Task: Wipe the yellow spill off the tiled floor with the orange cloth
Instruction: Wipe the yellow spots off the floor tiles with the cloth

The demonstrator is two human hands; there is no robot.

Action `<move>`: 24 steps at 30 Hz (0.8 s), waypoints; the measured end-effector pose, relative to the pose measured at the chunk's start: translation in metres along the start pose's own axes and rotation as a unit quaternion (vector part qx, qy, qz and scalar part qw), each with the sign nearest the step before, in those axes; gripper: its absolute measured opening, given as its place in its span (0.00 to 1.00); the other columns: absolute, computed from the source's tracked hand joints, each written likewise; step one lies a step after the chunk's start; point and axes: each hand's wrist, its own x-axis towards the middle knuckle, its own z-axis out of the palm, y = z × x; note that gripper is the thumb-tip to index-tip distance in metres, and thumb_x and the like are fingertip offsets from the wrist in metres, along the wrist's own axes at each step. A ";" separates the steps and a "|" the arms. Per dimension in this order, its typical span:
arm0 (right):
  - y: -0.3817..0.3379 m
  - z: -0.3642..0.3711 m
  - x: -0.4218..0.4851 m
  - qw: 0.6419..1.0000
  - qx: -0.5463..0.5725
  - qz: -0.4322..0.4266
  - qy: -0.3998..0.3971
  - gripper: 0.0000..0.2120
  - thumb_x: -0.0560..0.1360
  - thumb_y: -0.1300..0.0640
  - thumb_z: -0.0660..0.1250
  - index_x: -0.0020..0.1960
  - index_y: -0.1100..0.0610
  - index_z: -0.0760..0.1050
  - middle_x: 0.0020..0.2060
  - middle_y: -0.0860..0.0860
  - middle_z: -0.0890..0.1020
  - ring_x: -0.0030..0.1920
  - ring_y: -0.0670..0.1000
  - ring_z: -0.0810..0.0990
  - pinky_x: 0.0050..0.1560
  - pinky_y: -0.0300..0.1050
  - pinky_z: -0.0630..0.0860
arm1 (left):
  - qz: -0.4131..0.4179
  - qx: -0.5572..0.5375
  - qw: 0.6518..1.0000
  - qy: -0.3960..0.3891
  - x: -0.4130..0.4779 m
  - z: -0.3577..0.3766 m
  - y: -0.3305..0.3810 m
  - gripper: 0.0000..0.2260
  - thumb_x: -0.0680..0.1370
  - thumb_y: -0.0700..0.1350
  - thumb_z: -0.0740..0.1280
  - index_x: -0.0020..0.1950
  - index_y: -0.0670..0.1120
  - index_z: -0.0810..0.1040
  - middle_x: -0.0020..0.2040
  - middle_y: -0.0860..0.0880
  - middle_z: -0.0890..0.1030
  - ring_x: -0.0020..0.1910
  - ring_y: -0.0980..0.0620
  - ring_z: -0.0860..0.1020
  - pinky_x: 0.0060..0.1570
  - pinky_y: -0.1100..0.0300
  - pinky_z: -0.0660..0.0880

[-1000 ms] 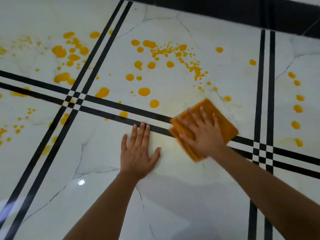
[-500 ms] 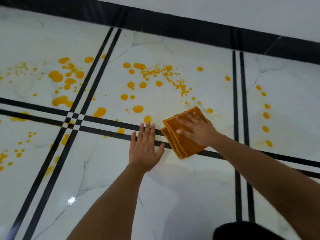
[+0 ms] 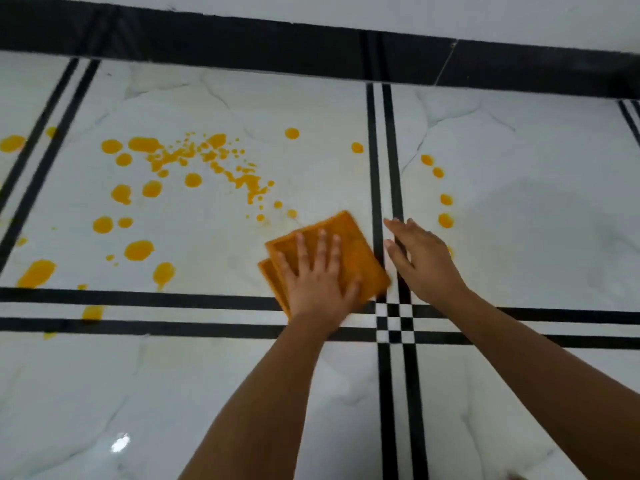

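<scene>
Cloth (image 3: 362, 259) switched under flat left hand (image 3: 318, 289) | right hand (image 3: 422, 261) released | spill (image 3: 138, 250) dots tiles (image 3: 536, 244)

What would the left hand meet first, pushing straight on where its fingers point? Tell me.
Likely bare tile; the left hand and orange cloth may clip the small yellow drop ahead-left.

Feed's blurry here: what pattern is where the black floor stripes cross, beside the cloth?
A black-and-white checkerboard, clearest in the head view.
</scene>
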 end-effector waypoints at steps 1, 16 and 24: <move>0.009 -0.004 0.001 1.000 -0.005 0.006 0.012 0.21 0.81 0.51 0.54 0.72 0.53 0.64 0.70 0.53 0.69 0.73 0.54 0.61 0.72 0.55 0.58 | 0.078 0.019 0.997 -0.019 -0.003 0.003 0.014 0.34 0.75 0.68 0.42 0.75 0.53 0.34 0.77 0.49 0.37 0.72 0.40 0.31 0.64 0.33 0.29; 0.152 -0.056 0.024 0.993 0.016 0.089 0.071 0.26 0.77 0.45 0.47 0.72 0.52 0.63 0.72 0.52 0.67 0.75 0.52 0.57 0.73 0.51 0.49 | -0.043 0.029 0.999 0.006 0.079 0.012 0.105 0.34 0.70 0.73 0.40 0.71 0.63 0.32 0.76 0.51 0.37 0.72 0.40 0.32 0.64 0.30 0.32; 0.182 -0.062 0.043 0.993 0.008 0.096 0.063 0.27 0.77 0.44 0.46 0.73 0.51 0.61 0.73 0.52 0.63 0.75 0.53 0.54 0.73 0.52 0.47 | 0.114 0.081 0.990 -0.010 0.111 0.008 0.141 0.34 0.71 0.74 0.41 0.73 0.64 0.38 0.76 0.51 0.38 0.73 0.39 0.34 0.65 0.30 0.35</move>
